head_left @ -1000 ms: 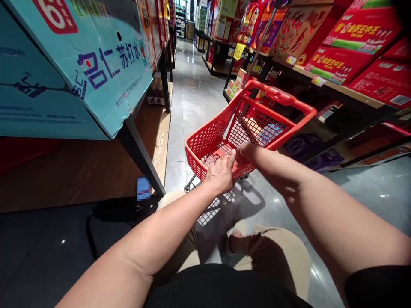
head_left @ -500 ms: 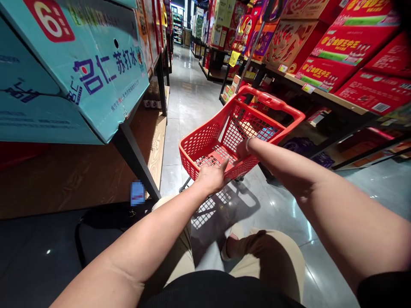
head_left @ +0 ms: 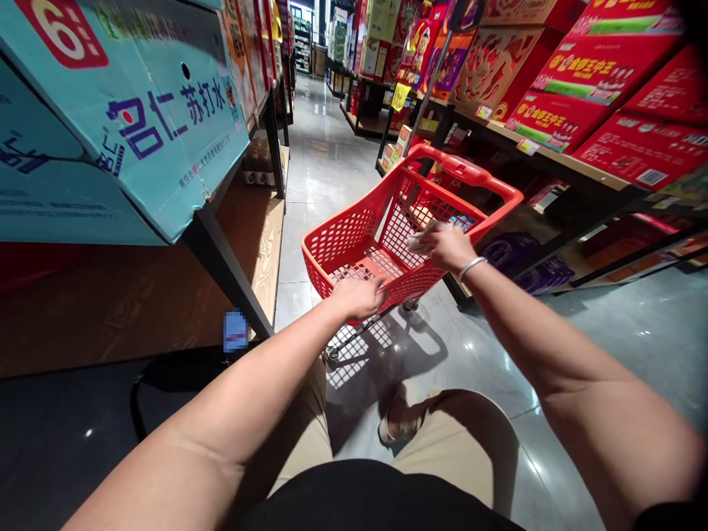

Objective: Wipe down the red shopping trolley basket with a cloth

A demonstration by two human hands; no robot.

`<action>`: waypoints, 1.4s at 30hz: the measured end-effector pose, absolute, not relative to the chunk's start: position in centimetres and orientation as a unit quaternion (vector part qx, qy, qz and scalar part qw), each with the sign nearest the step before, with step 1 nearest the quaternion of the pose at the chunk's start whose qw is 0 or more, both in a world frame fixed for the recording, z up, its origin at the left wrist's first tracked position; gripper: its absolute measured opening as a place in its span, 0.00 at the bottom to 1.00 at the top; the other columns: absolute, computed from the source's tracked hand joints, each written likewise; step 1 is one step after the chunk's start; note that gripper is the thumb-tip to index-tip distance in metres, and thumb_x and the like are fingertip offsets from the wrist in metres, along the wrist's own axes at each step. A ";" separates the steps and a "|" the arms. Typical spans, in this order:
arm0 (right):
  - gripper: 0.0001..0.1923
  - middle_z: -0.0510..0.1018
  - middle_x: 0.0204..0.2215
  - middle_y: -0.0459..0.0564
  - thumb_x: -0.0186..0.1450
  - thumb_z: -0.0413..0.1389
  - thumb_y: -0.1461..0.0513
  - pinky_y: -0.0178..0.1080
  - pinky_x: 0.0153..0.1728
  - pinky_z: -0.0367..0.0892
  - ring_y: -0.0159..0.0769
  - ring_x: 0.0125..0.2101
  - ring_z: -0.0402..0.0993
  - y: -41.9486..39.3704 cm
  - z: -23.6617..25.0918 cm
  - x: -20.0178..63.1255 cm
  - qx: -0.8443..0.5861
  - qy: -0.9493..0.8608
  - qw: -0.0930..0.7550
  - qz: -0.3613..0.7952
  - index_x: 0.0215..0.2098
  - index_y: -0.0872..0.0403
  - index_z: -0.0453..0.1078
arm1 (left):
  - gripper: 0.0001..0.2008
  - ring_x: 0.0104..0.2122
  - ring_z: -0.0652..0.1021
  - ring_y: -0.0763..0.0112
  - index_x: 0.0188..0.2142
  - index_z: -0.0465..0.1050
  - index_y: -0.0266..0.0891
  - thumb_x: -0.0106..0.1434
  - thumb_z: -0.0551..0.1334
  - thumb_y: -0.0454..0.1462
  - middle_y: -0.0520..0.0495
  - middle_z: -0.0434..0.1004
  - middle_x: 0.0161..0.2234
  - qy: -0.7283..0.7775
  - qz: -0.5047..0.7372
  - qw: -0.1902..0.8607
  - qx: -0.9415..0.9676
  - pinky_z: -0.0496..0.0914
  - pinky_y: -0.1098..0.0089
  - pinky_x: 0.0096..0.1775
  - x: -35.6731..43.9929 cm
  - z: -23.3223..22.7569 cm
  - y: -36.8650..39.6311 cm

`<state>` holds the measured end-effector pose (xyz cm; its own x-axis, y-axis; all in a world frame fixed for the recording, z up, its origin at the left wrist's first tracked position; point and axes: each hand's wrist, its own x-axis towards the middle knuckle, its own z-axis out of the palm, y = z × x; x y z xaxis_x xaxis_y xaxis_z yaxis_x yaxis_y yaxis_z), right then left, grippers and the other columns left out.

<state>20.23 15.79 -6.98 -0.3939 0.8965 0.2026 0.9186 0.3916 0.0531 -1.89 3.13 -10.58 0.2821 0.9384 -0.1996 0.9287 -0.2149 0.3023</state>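
Note:
A red plastic shopping cart (head_left: 354,232) with lattice sides stands in front of me, turned sideways. My left hand (head_left: 358,297) is closed on its near rim, thumb pointing inward. Over the basket, close to the handle end, my right hand (head_left: 449,247) is closed on a pale grey cloth (head_left: 421,242), partly hidden by the fingers. Whether the cloth touches the cart I cannot tell. A silvery bracelet (head_left: 471,267) circles the right wrist. Something blue and tan shows through the lattice behind that hand.
Blue cartons (head_left: 166,110) overhang a shelf at the left, above a black metal leg (head_left: 226,273). Red boxes (head_left: 602,74) fill the right shelf. A black bag (head_left: 182,369) lies on the floor at lower left. The tiled aisle (head_left: 315,140) runs ahead between shelves.
My right hand has risen from inside the near side of the basket and moved right, bringing the cloth into view. My left hand stays on the rim; the view has shifted slightly.

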 end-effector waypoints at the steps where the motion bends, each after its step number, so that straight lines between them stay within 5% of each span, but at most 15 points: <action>1: 0.17 0.79 0.51 0.55 0.62 0.57 0.65 0.49 0.50 0.64 0.50 0.49 0.70 13.9 -8.0 19.3 -0.514 -0.851 0.097 -0.055 0.47 0.51 0.81 | 0.27 0.55 0.79 0.52 0.67 0.62 0.48 0.71 0.49 0.48 0.40 0.79 0.57 0.601 0.017 0.200 0.774 0.72 0.55 0.54 -1.6 -10.2 3.3; 5: 0.24 0.76 0.56 0.53 0.62 0.52 0.69 0.49 0.59 0.61 0.47 0.58 0.68 8.0 -11.4 15.9 -0.436 -0.863 0.255 0.028 0.52 0.50 0.78 | 0.25 0.51 0.81 0.50 0.58 0.72 0.39 0.65 0.58 0.45 0.34 0.81 0.52 0.641 0.028 0.217 0.736 0.75 0.61 0.48 0.4 -9.6 3.8; 8: 0.24 0.76 0.56 0.53 0.62 0.52 0.69 0.48 0.60 0.61 0.45 0.59 0.68 6.8 -12.4 15.4 -0.405 -0.853 0.326 0.046 0.53 0.50 0.77 | 0.24 0.50 0.82 0.51 0.54 0.75 0.39 0.70 0.52 0.49 0.34 0.82 0.51 0.661 0.039 0.214 0.718 0.75 0.63 0.46 1.7 -10.1 3.5; 17: 0.16 0.70 0.62 0.54 0.68 0.53 0.66 0.52 0.59 0.53 0.49 0.60 0.60 14.9 -9.6 25.3 -0.540 -0.805 0.226 -0.101 0.49 0.51 0.79 | 0.29 0.49 0.82 0.54 0.51 0.77 0.43 0.74 0.42 0.53 0.38 0.83 0.49 0.659 0.060 0.167 0.731 0.74 0.62 0.45 1.0 -11.4 3.1; 24: 0.23 0.62 0.66 0.63 0.67 0.50 0.68 0.52 0.57 0.50 0.48 0.60 0.53 18.5 -6.8 29.5 -0.662 -0.682 0.290 -0.106 0.57 0.57 0.75 | 0.27 0.48 0.82 0.60 0.49 0.77 0.39 0.75 0.42 0.49 0.38 0.83 0.46 0.619 0.062 0.135 0.771 0.73 0.67 0.46 -0.5 -11.8 3.7; 30: 0.26 0.63 0.66 0.60 0.60 0.54 0.70 0.57 0.64 0.50 0.51 0.63 0.59 15.0 -10.5 25.3 -0.647 -0.703 0.287 -0.071 0.56 0.54 0.74 | 0.30 0.48 0.81 0.62 0.46 0.78 0.41 0.76 0.41 0.51 0.41 0.84 0.46 0.592 0.062 0.125 0.794 0.71 0.69 0.49 -1.3 -11.3 4.3; 35: 0.26 0.62 0.64 0.63 0.65 0.49 0.65 0.58 0.66 0.54 0.53 0.66 0.57 7.6 -16.7 17.5 -0.583 -0.711 0.393 -0.004 0.60 0.53 0.71 | 0.35 0.51 0.80 0.61 0.49 0.78 0.41 0.75 0.36 0.53 0.41 0.83 0.50 0.589 0.069 0.123 0.796 0.71 0.68 0.51 -1.0 -11.6 5.0; 39: 0.17 0.66 0.60 0.58 0.66 0.52 0.61 0.53 0.62 0.64 0.49 0.61 0.64 3.6 -21.4 13.7 -0.531 -0.717 0.449 0.048 0.50 0.46 0.76 | 0.38 0.51 0.81 0.58 0.52 0.77 0.39 0.73 0.36 0.58 0.39 0.83 0.50 0.597 0.065 0.128 0.789 0.71 0.68 0.49 -1.1 -11.7 5.4; 42: 0.09 0.74 0.53 0.54 0.65 0.55 0.61 0.50 0.57 0.67 0.47 0.55 0.68 4.1 -23.3 15.1 -0.470 -0.784 0.400 0.063 0.38 0.46 0.79 | 0.41 0.48 0.82 0.56 0.49 0.79 0.39 0.71 0.36 0.61 0.39 0.84 0.47 0.587 0.062 0.135 0.796 0.71 0.68 0.45 -1.5 -11.6 5.2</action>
<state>15.12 4.10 -23.29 -0.2384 0.7874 0.5684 0.6870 0.5505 -0.4744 -1.51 5.23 -11.61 0.3024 0.9513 -0.0602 0.9180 -0.2737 0.2869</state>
